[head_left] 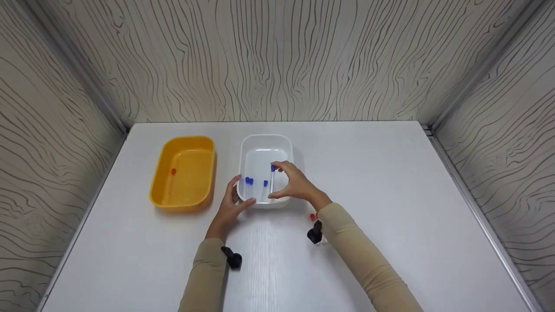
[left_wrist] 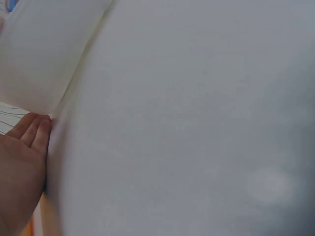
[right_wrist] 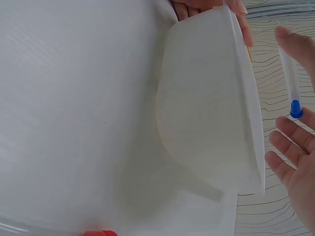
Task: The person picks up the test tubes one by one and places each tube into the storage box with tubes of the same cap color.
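My right hand (head_left: pixel 297 182) pinches a clear tube with a blue cap (head_left: pixel 272 178) by its two ends, the thumb at the bottom and a fingertip at the cap. The tube stands over the right part of a white tray (head_left: pixel 266 138); the right wrist view shows it above the rim. Inside the tray lie several more blue-capped tubes (head_left: pixel 265 183), side by side. My left hand (head_left: pixel 229 209) holds the tray's near left corner, thumb at the front rim and fingers along the left side. In the left wrist view those fingers (left_wrist: pixel 39 135) touch the tray's outer wall.
Left of the white tray stands an orange tray (head_left: pixel 211 175) with a red-capped tube (head_left: pixel 173 172) in it. Red-capped tubes (head_left: pixel 313 216) lie on the white table (head_left: pixel 433 234) beside the right forearm, partly hidden by it. Patterned panels (head_left: pixel 277 60) enclose the back and sides.
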Demonstrator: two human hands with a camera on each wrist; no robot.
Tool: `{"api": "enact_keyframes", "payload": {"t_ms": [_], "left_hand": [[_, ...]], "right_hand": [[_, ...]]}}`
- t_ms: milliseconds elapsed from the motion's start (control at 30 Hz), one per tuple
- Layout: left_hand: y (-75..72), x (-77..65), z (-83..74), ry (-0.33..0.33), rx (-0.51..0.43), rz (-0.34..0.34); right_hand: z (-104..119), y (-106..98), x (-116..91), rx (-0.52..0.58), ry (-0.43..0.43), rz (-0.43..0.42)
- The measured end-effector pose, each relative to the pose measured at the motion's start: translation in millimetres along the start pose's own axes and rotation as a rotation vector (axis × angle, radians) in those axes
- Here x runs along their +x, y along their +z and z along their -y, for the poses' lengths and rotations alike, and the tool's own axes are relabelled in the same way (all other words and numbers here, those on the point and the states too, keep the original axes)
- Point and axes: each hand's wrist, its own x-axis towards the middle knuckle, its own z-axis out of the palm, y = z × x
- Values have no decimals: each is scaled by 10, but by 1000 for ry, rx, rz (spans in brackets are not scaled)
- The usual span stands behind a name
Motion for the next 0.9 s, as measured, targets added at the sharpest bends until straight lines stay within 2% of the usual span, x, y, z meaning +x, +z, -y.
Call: {"api": "enact_keyframes", "payload": {"t_ms": [167,333,500,700,900], "left_hand": [[0,-9,-3,17,-1,1],[-16,-1,17,66,-28,15],[-12,1,12,49,-35,17],[-13,3,-3,41,-30,19],[-20,3,-2,37,-27,20]], "right_hand": [[-10,44,70,23,-11,0],[-9,109,132,10,-18,9],[-2,174,186,-15,-14,24],[22,226,247,-27,45,29],[44,285,280,-101,106,62]]}}
